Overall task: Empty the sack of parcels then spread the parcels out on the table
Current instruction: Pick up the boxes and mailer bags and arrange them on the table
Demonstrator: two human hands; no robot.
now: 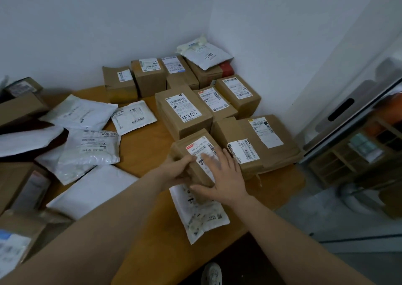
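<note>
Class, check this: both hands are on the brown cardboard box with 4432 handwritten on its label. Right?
No. The head view shows the left hand and right hand on a smaller brown box with a printed label; the 4432 box sits behind it, untouched.

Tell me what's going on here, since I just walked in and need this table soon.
A person is laying parcels out on the wooden table. The left hand grips the side of a small cardboard box near the front, and the right hand lies flat on its label. That box sits partly on a white mail bag. More boxes stand packed together toward the back corner, and white bags lie spread on the left.
</note>
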